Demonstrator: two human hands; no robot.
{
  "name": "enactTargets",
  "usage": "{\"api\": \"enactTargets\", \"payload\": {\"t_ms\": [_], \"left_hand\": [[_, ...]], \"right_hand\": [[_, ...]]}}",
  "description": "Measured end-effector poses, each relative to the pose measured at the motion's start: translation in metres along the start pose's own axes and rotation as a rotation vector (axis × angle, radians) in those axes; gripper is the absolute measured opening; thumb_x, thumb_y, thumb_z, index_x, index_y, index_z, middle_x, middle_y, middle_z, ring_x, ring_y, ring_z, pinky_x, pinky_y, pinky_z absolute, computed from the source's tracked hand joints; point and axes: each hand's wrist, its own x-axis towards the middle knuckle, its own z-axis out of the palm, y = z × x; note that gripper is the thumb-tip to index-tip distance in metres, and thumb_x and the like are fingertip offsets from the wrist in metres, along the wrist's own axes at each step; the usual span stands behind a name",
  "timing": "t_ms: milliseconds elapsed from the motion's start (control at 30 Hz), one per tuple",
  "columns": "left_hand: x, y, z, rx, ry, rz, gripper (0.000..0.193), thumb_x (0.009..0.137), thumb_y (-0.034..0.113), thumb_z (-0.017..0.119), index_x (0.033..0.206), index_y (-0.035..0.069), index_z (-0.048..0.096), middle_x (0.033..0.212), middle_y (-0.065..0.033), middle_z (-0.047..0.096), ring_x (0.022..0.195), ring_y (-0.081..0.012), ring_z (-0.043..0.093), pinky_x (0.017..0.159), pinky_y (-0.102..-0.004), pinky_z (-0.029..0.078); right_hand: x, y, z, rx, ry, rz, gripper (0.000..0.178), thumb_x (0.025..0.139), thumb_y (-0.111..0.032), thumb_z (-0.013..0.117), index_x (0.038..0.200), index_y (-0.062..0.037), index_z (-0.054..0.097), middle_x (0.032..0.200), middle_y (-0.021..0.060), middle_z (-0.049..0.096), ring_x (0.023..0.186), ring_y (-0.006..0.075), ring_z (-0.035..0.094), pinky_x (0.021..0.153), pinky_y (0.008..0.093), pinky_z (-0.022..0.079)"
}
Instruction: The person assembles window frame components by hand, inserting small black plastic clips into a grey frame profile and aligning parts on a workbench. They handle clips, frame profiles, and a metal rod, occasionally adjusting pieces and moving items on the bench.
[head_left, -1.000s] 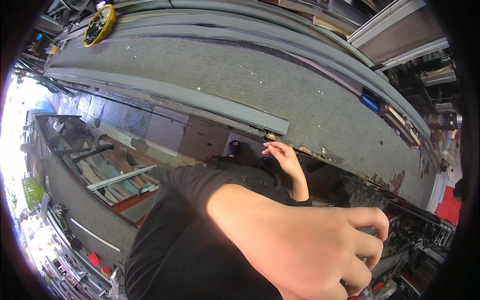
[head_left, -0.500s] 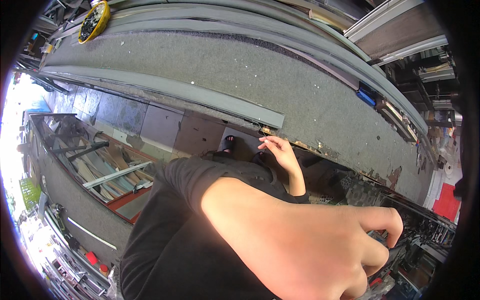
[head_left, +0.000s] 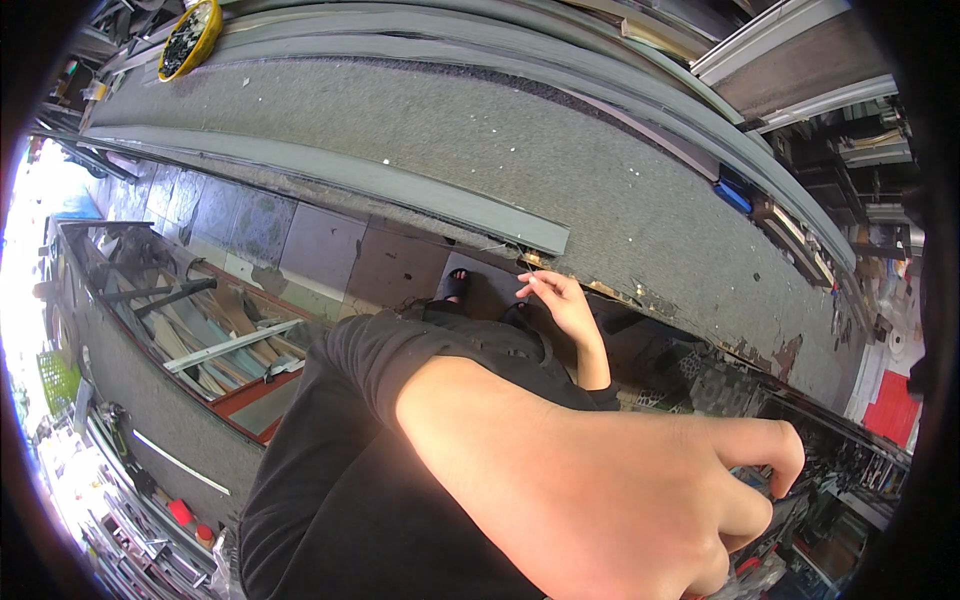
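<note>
- The left hand is big and close to us, with its back up and its fingers bent; I cannot tell if it holds anything.
- The right hand is farther down, pinching a thin dark piece with its fingertips.
- The thin piece pokes up from those fingertips, near the end of a long grey bar, and well apart from the left hand.
- The bar lies along the front edge of the grey bench.
- That edge is chipped, and it runs just beside the right hand.
- Past the bar, the bench top is wide, with little white bits on it.
- A strip of tiled floor makes a gap between the bench and a red-edged box.
</note>
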Motion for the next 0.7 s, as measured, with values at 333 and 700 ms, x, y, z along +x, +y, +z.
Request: {"api": "enactTargets", "payload": {"t_ms": [333, 700], "left_hand": [[-0.016, -0.016, -0.021, 0.084, -0.313, -0.016, 0.05, 0.07, 0.067, 0.061, 0.076, 0.018, 0.065, 0.078, 0.0051, 0.062, 0.083, -0.0193, 0.059, 0.094, -0.0417, 0.039], [-0.224, -0.091, -0.149, 1.331, -0.142, -0.859, 0.047, 0.079, 0.039, 0.074, 0.117, 0.012, 0.065, 0.123, -0.0056, 0.059, 0.121, -0.0295, 0.051, 0.103, -0.0438, 0.038]], "right_hand": [[0.001, 0.007, -0.001, -0.021, -0.003, 0.017, 0.03, 0.099, -0.024, 0.058, 0.111, 0.0015, 0.069, 0.091, 0.0087, 0.074, 0.093, 0.0141, 0.064, 0.093, 0.0334, 0.046], [-0.013, -0.042, -0.016, -0.211, 0.084, 0.092, 0.025, 0.098, -0.022, 0.057, 0.094, -0.0014, 0.071, 0.067, -0.0003, 0.057, 0.064, 0.0082, 0.051, 0.06, 0.0272, 0.044]]}}
